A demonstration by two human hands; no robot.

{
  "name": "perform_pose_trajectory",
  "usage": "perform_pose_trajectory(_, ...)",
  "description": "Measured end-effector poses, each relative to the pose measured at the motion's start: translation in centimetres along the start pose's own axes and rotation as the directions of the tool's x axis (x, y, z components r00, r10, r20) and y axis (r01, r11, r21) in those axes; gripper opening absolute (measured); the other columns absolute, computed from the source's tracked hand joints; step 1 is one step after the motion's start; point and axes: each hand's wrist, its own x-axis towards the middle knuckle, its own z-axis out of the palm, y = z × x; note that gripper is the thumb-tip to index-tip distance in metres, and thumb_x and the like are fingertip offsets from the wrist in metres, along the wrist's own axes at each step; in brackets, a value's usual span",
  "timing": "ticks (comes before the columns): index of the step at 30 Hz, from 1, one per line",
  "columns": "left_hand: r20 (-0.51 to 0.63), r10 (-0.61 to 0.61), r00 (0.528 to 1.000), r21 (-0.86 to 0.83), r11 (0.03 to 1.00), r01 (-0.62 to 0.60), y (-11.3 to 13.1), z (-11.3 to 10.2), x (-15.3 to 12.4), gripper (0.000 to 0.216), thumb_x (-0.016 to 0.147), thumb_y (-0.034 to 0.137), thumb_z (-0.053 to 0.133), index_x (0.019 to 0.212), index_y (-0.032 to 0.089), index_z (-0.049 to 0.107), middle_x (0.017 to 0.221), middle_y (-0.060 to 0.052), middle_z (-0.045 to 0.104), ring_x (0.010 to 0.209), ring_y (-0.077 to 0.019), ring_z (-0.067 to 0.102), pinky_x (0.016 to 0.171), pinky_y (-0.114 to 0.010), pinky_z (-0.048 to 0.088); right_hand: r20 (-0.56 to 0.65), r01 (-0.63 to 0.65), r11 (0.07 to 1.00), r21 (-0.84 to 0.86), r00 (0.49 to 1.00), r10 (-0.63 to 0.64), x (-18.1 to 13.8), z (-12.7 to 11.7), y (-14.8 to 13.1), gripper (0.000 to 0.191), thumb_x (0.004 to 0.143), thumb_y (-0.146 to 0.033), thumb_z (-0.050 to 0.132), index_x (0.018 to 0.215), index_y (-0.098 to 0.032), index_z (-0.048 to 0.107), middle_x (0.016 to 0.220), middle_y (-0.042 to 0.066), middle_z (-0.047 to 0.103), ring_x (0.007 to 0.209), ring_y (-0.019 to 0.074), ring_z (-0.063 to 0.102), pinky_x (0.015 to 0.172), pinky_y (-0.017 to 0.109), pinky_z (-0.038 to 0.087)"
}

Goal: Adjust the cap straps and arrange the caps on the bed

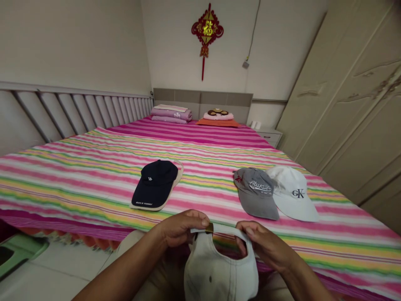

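Note:
Both hands hold a white cap (pixel 219 271) over my lap at the bed's near edge. My left hand (pixel 181 228) pinches the back strap at its metal buckle (pixel 209 228). Fingers of my right hand (pixel 261 244) are closed on the other end of the strap. On the striped bedspread (pixel 94 167) lie a navy cap (pixel 155 184) stacked on a beige one, a grey cap (pixel 257 192), and a white cap (pixel 293 192) with a dark logo, all beyond my hands.
Folded pink bedding (pixel 171 113) and a pillow (pixel 218 117) sit by the headboard. A wardrobe (pixel 354 104) stands to the right, a slatted rail (pixel 78 110) to the left. A green object (pixel 19 251) lies on the floor at bottom left.

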Motion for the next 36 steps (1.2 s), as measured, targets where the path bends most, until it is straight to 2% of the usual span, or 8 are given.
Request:
perform_pose_trajectory(3, -0.003, 0.012, 1.0, 0.015, 1.0, -0.012, -0.4, 0.4, 0.4, 0.022, 0.058, 0.029, 0.071, 0.066, 0.01, 0.063, 0.058, 0.0, 0.052, 0.052, -0.007, 0.046, 0.05, -0.019, 0.033, 0.01, -0.053, 0.993, -0.107, 0.998, 0.055, 0.5, 0.9, -1.1, 0.041, 0.07, -0.054, 0.056, 0.069, -0.013, 0.056, 0.048, -0.001, 0.053, 0.043, 0.0085, 0.042, 0.045, 0.021, 0.029)
perform_pose_trajectory(6, 0.033, 0.064, 0.997, -0.022, 0.998, -0.063, -0.6, 0.8, 0.4, 0.03, 0.057, 0.035, 0.071, 0.07, 0.009, 0.062, 0.057, 0.001, 0.05, 0.052, -0.0068, 0.044, 0.05, -0.019, 0.032, -0.088, -0.111, 0.98, -0.167, 0.991, 0.097, 1.0, 1.6, -1.7, 0.033, 0.067, -0.045, 0.063, 0.061, -0.014, 0.052, 0.038, -0.006, 0.047, 0.032, 0.0044, 0.032, 0.036, 0.019, 0.02)
perform_pose_trajectory(10, 0.192, 0.105, 0.976, -0.117, 0.99, -0.083, -0.9, 0.8, -0.3, 0.05, 0.044, 0.022, 0.078, 0.09, 0.012, 0.062, 0.073, -0.003, 0.059, 0.06, -0.0103, 0.053, 0.056, -0.02, 0.038, -0.139, -0.075, 0.993, -0.088, 0.988, 0.063, 1.1, 1.7, -1.3, 0.028, 0.066, -0.038, 0.064, 0.058, -0.014, 0.051, 0.031, -0.008, 0.041, 0.029, 0.0024, 0.023, 0.034, 0.02, 0.011)
perform_pose_trajectory(12, 0.218, 0.13, 0.967, -0.128, 0.986, -0.104, -1.4, 0.8, -0.4, 0.059, 0.042, 0.015, 0.079, 0.098, 0.015, 0.06, 0.083, -0.005, 0.061, 0.065, -0.0118, 0.056, 0.058, -0.021, 0.04, -0.148, -0.065, 0.997, -0.034, 0.987, 0.059, 1.0, 1.7, -1.0, 0.028, 0.067, -0.038, 0.063, 0.058, -0.014, 0.051, 0.03, -0.008, 0.04, 0.028, 0.0022, 0.02, 0.034, 0.02, 0.009)
perform_pose_trajectory(16, 0.05, 0.232, 0.971, -0.147, 0.964, -0.223, -2.7, 1.1, 0.3, 0.036, 0.053, 0.017, 0.076, 0.086, 0.016, 0.062, 0.075, -0.003, 0.063, 0.065, -0.0111, 0.058, 0.063, -0.022, 0.041, -0.169, -0.072, 0.997, 0.016, 0.983, 0.074, 0.9, 1.9, -0.6, 0.028, 0.066, -0.038, 0.065, 0.059, -0.014, 0.051, 0.031, -0.009, 0.039, 0.028, 0.0016, 0.019, 0.034, 0.02, 0.007)
perform_pose_trajectory(19, -0.053, 0.249, 0.967, -0.169, 0.952, -0.255, -3.4, 1.5, 0.9, 0.03, 0.051, 0.014, 0.077, 0.077, 0.016, 0.062, 0.066, 0.001, 0.061, 0.061, -0.0089, 0.057, 0.062, -0.021, 0.039, -0.175, -0.081, 0.996, 0.027, 0.981, 0.084, 0.9, 2.2, -0.6, 0.029, 0.065, -0.038, 0.065, 0.058, -0.014, 0.051, 0.031, -0.009, 0.039, 0.028, 0.0009, 0.019, 0.033, 0.02, 0.007)
perform_pose_trajectory(31, -0.082, 0.214, 0.973, -0.17, 0.959, -0.225, -3.2, 2.2, 1.3, 0.028, 0.043, 0.012, 0.079, 0.067, 0.013, 0.064, 0.055, 0.001, 0.061, 0.048, -0.0048, 0.05, 0.05, -0.016, 0.032, -0.16, -0.094, 0.995, 0.009, 0.983, 0.095, 1.1, 2.9, -0.8, 0.03, 0.06, -0.037, 0.07, 0.056, -0.013, 0.053, 0.031, -0.01, 0.035, 0.026, 0.0002, 0.019, 0.028, 0.017, 0.007)
perform_pose_trajectory(36, -0.05, 0.237, 0.97, -0.16, 0.957, -0.242, -2.9, 2.5, 1.1, 0.029, 0.043, 0.011, 0.078, 0.068, 0.013, 0.064, 0.057, 0.0, 0.062, 0.048, -0.0057, 0.051, 0.05, -0.017, 0.032, -0.149, -0.083, 0.997, 0.004, 0.985, 0.083, 1.1, 3.3, -1.0, 0.029, 0.061, -0.036, 0.069, 0.055, -0.013, 0.053, 0.031, -0.01, 0.035, 0.026, 0.0003, 0.019, 0.029, 0.018, 0.007)
